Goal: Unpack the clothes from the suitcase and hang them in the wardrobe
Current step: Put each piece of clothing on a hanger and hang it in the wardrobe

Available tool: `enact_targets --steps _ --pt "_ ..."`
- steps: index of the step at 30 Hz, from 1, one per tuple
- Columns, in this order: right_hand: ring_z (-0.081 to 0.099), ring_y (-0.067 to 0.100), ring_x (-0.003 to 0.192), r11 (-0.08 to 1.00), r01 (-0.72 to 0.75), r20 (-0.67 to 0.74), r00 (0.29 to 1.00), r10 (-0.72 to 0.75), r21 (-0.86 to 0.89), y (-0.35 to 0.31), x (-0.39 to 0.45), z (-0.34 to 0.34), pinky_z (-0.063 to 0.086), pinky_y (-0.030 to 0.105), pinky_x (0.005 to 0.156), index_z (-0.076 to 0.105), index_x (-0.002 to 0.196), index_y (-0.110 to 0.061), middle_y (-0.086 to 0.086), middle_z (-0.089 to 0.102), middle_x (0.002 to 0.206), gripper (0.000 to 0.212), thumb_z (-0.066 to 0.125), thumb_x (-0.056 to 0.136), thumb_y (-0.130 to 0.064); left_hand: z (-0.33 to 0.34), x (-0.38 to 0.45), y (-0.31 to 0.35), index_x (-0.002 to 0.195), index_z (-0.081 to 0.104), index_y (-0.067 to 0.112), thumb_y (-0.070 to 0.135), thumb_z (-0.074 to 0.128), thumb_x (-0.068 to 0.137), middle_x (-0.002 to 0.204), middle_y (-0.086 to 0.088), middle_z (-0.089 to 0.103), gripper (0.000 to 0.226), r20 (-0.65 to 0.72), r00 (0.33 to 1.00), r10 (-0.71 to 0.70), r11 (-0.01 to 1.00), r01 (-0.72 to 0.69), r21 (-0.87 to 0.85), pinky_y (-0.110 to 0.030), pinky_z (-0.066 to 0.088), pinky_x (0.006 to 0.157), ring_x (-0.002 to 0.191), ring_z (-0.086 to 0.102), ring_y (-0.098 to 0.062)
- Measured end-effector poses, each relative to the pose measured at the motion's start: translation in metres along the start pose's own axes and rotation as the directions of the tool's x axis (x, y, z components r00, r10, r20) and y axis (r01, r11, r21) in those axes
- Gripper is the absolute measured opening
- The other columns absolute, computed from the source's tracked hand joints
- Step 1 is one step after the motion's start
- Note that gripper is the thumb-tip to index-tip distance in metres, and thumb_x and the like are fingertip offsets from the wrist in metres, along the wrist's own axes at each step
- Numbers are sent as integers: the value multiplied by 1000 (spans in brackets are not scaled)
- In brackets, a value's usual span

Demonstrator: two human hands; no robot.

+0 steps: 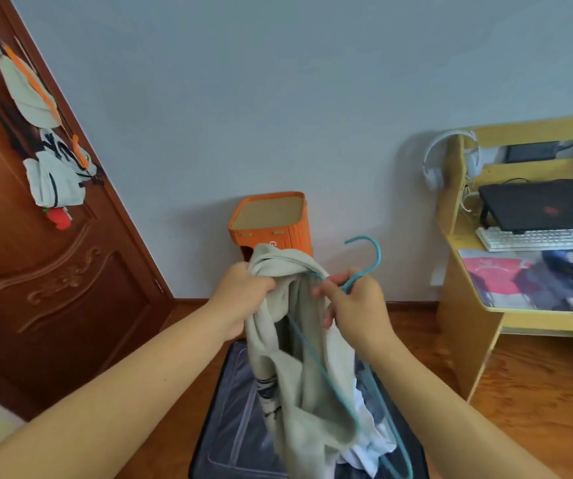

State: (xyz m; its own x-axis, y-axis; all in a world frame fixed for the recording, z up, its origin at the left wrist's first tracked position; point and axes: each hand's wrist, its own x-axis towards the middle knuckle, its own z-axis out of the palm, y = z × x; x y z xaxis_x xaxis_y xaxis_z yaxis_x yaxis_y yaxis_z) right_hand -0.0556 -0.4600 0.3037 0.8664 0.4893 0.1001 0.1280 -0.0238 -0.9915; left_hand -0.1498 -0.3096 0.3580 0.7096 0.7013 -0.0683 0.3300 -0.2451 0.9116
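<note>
Above the open suitcase [236,426] on the near floor, the left hand [243,299] grips a pale green garment [298,392] while the right hand [357,305] clamps a teal hanger [364,267]; threading looks underway. Next: seat both shoulders.

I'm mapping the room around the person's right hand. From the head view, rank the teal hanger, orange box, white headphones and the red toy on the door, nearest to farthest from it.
From the right hand:
1. Teal hanger: held in that hand, hook upward.
2. Orange box: just beyond, against the wall, slightly left.
3. White headphones: up and right, hung on the desk's side.
4. Red toy: far left, on the wooden door.
</note>
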Motion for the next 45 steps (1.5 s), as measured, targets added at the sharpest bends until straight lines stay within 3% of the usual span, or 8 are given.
enact_targets --steps 8,14,18,23,28,35,40,45 --pt "54 20 45 992 45 -65 996 -53 -117 1 11 -6 46 33 54 60 69 -5 9 65 53 34 59 98 -22 32 -17 14 102 75 25 15 70 80 94 7 77 24 -61 962 265 964 -265 14 -37 58 86 91 72 -12" --pt "38 17 37 977 163 -9 987 -163 137 -24 18 -48 31 22 39 45 72 -11 13 57 49 31 53 103 -15 30 -51 -11 113 68 26 49 68 91 106 11 74 31 501 847 177 912 -333 241 -32 57 89 97 68 -2" --pt "33 16 44 948 157 -11 987 -161 278 -37 23 -83 20 23 42 47 70 -17 7 50 45 31 53 101 -17 -8 -24 -6 138 48 24 53 60 93 135 4 46 54 -40 708 705 571 -534 624 -27 39 101 124 45 -10" --pt "32 14 41 912 256 -32 965 -259 320 -68 26 -96 17 21 42 50 59 -28 -1 45 41 40 52 99 -20 -15 31 -17 148 38 18 32 57 102 134 6 49 51 -123 946 299 943 -273 192 -20 35 96 128 48 -16" --pt "35 12 36 957 273 -61 962 -268 96 -78 44 -114 28 20 39 47 69 -10 0 42 44 44 40 108 -30 -53 49 -7 97 65 7 24 44 108 92 -4 65 29 -420 756 502 864 -420 278 -27 35 72 89 58 -18" --pt "36 13 36 953 295 -263 927 -269 68 -45 53 -88 31 20 42 46 54 -15 1 43 37 60 34 109 -35 -130 80 81 97 66 10 52 45 103 108 -15 68 48 68 992 109 481 -113 869 -34 44 80 96 60 -28" --pt "38 12 40 943 332 -141 934 -329 -1 -51 52 -57 33 21 45 45 56 -9 1 45 41 57 37 108 -30 -102 60 110 127 66 24 50 37 104 126 -3 66 45 147 771 620 472 -515 716 -39 45 102 117 59 -22" --pt "42 10 41 930 364 -85 926 -367 -46 -70 44 -38 35 20 44 42 69 7 8 46 48 51 45 106 -29 -22 15 73 76 48 21 59 17 103 73 3 54 56 487 756 438 268 -627 732 -36 37 68 80 59 -25"
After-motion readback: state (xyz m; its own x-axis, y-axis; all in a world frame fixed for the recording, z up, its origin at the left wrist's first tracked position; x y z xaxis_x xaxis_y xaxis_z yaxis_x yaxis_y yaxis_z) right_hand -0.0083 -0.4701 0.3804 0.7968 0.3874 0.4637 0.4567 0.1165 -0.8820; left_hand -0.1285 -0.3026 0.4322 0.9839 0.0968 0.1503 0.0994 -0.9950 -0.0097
